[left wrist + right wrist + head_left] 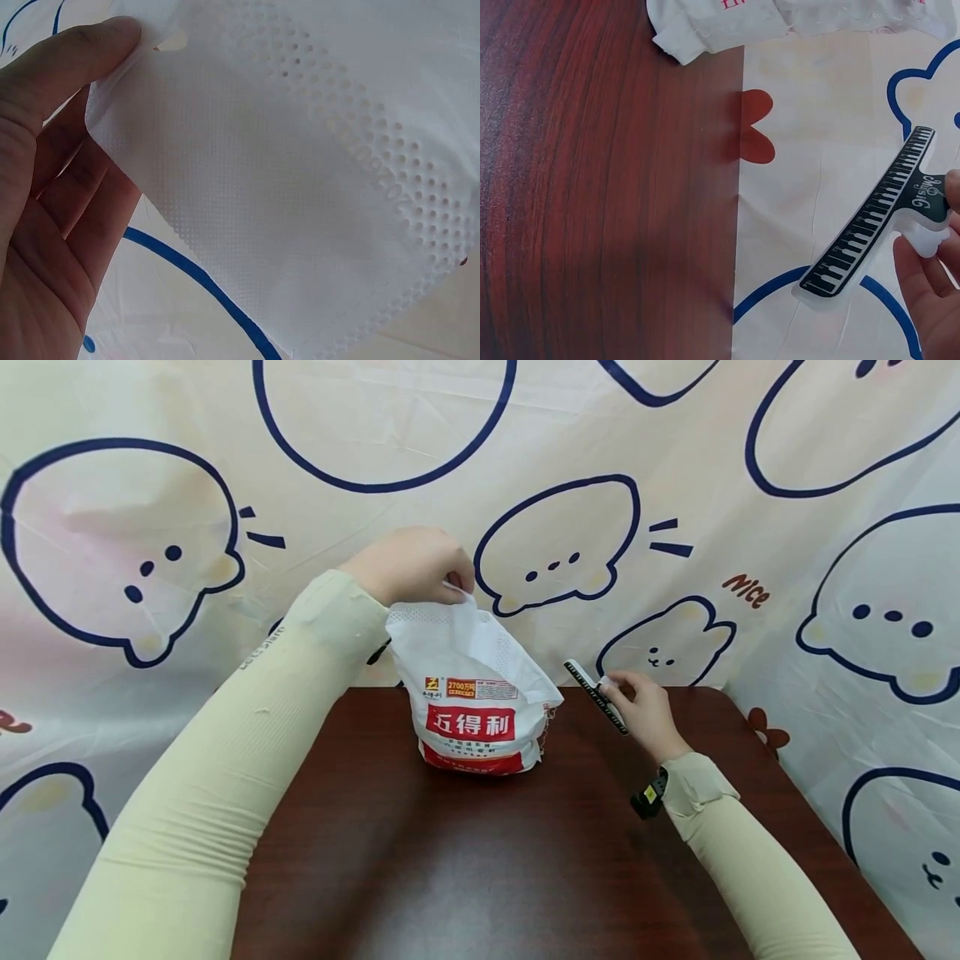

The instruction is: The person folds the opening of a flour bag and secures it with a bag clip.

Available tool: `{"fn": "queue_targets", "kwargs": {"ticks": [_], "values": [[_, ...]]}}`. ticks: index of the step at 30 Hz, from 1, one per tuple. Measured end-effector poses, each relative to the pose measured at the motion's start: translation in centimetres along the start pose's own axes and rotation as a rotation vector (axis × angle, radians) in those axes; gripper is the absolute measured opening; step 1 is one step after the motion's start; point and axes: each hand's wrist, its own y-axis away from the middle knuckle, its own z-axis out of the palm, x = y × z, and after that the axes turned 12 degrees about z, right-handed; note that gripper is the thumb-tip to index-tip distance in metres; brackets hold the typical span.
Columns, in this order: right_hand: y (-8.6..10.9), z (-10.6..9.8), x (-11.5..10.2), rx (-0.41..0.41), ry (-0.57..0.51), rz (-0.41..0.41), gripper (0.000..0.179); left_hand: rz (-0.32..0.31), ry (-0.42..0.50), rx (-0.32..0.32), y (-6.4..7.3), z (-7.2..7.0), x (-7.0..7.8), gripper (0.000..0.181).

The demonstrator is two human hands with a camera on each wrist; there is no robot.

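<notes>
A white flour bag (468, 693) with red and orange print stands on the brown table, its top drawn upward. The left hand (423, 564) pinches the bag's upper edge; in the left wrist view, thumb and fingers hold the dotted white fabric (247, 165). To the right of the bag, the right hand (641, 710) holds a long clip (596, 696) clear of the tabletop. Seen from the right wrist, this clip (870, 217) has a black-and-white piano-key strip, a "Music" tab and a white back. Thumb and fingers pinch it at the tab.
The dark brown table (465, 877) reaches back to a cream cloth backdrop (420, 427) with blue-outlined cartoon figures. More of that cloth hangs along the right side. A black device (648, 797) is strapped to the right wrist.
</notes>
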Motion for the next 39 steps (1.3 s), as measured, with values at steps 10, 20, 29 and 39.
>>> {"fn": "queue_targets", "kwargs": {"ticks": [10,20,29,39], "values": [[-0.1,0.0,0.2,0.057,0.0,-0.057,0.032,0.003,0.016,0.014,0.2,0.0,-0.2,0.016],[0.0,-0.3,-0.3,0.126,-0.079,-0.092,0.03,-0.018,0.02,0.027,0.4,0.5,-0.4,0.017],[0.2,-0.4,-0.2,0.2,-0.102,-0.19,0.024,0.0,0.001,0.035,-0.1,0.6,-0.3,0.016],[0.1,-0.4,-1.4,0.221,-0.138,-0.265,0.018,0.002,-0.013,0.056,0.4,0.8,-0.5,0.015]]}}
